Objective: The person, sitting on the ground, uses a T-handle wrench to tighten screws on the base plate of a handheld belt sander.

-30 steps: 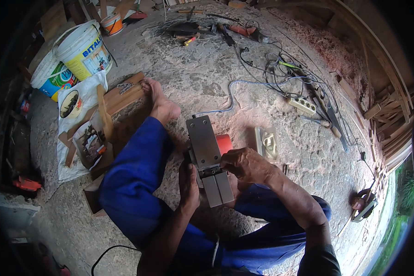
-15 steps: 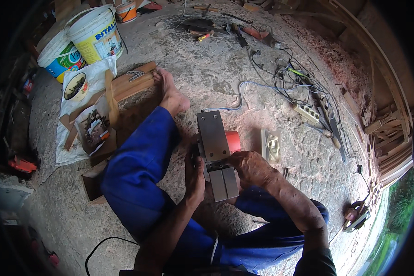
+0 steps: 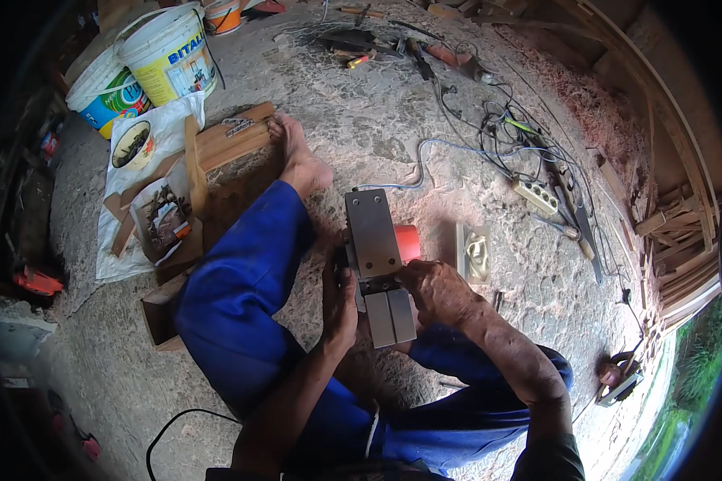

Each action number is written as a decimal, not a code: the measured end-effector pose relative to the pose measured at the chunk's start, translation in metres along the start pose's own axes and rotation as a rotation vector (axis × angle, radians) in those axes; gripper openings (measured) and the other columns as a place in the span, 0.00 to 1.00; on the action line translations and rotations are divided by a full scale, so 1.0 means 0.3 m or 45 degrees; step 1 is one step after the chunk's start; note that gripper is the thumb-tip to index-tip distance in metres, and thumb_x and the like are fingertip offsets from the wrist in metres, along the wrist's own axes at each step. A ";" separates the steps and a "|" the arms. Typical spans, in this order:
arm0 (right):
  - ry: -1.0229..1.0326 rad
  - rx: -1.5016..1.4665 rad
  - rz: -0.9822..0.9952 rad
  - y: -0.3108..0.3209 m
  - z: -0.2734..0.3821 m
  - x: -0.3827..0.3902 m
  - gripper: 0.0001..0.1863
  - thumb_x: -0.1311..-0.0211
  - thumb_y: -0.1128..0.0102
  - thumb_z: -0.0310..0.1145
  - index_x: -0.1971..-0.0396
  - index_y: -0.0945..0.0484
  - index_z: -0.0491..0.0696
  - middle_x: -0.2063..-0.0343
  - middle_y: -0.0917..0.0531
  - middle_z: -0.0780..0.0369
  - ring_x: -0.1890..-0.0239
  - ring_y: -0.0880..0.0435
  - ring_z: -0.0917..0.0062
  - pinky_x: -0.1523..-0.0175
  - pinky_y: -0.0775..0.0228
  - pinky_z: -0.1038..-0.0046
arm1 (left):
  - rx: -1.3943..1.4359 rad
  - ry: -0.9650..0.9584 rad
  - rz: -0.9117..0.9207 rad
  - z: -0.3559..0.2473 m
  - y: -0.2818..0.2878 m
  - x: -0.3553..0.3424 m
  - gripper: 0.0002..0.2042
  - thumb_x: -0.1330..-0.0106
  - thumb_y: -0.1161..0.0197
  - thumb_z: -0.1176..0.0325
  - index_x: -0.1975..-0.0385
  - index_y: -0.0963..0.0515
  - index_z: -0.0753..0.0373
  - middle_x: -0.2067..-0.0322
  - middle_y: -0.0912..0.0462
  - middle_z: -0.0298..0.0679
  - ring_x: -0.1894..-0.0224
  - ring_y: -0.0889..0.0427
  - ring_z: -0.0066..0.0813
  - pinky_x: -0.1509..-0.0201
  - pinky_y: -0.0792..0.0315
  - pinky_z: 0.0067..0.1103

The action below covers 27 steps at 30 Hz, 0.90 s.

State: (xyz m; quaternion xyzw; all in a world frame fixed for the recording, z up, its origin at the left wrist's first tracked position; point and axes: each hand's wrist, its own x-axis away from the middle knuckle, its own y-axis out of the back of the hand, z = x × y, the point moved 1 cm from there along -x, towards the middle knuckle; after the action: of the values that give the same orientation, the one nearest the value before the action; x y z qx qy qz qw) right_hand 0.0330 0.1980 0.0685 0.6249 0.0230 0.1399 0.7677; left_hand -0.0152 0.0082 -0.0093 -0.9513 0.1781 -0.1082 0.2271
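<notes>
An electric hand planer (image 3: 371,232) sits upside down between my legs, its grey metal sole plates facing up. A red part of its body shows on the right side. My left hand (image 3: 342,309) grips the planer's left side, the thumb pointing up along it. My right hand (image 3: 435,290) is closed, its bent fingers at the gap between the long plate and the shorter grooved plate. Whatever those fingers pinch is hidden beneath them. Just right of the planer, a clear plastic case with a pale shaped insert (image 3: 475,255) lies on the floor.
Wooden boards (image 3: 231,143), a bowl of small dark pieces (image 3: 132,146) and an open bag of hardware (image 3: 167,220) lie to the left. Behind stand two paint buckets (image 3: 172,64). Tangled cables, a power strip (image 3: 536,196) and hand tools cover the floor at right.
</notes>
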 end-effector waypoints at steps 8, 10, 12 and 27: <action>0.111 -0.014 -0.301 -0.088 -0.031 0.011 0.10 0.34 0.50 0.33 0.56 0.27 0.50 0.62 0.21 0.58 0.60 0.17 0.60 0.54 0.22 0.58 | -0.249 -0.057 -0.117 0.017 -0.010 -0.004 0.30 0.22 0.52 0.47 0.29 0.43 0.61 0.35 0.35 0.43 0.33 0.35 0.33 0.30 0.39 0.32; 0.159 0.027 -0.369 -0.067 0.000 0.002 0.10 0.35 0.48 0.33 0.56 0.27 0.49 0.63 0.21 0.58 0.59 0.17 0.60 0.53 0.23 0.57 | -0.267 -0.076 -0.123 0.014 0.004 0.000 0.32 0.22 0.52 0.47 0.28 0.44 0.62 0.34 0.36 0.44 0.32 0.36 0.35 0.29 0.40 0.32; 0.177 -0.041 -0.221 -0.052 -0.009 0.006 0.16 0.45 0.43 0.31 0.55 0.23 0.46 0.57 0.20 0.59 0.55 0.20 0.64 0.49 0.24 0.63 | -0.246 -0.084 -0.074 0.014 0.007 0.003 0.36 0.23 0.52 0.44 0.27 0.47 0.64 0.32 0.39 0.46 0.31 0.36 0.37 0.28 0.40 0.33; 0.204 -0.090 -0.113 0.012 -0.003 0.001 0.31 0.60 0.33 0.29 0.48 0.24 0.48 0.58 0.23 0.60 0.52 0.22 0.65 0.44 0.26 0.65 | -0.141 -0.075 -0.023 0.050 0.020 -0.026 0.31 0.20 0.57 0.48 0.26 0.47 0.63 0.32 0.38 0.47 0.30 0.36 0.37 0.29 0.38 0.33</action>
State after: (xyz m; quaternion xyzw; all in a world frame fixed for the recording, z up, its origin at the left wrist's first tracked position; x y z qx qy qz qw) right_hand 0.0325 0.1997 0.0716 0.5827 0.1070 0.1559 0.7904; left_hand -0.0198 0.0122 -0.0260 -0.9668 0.1686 -0.0722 0.1782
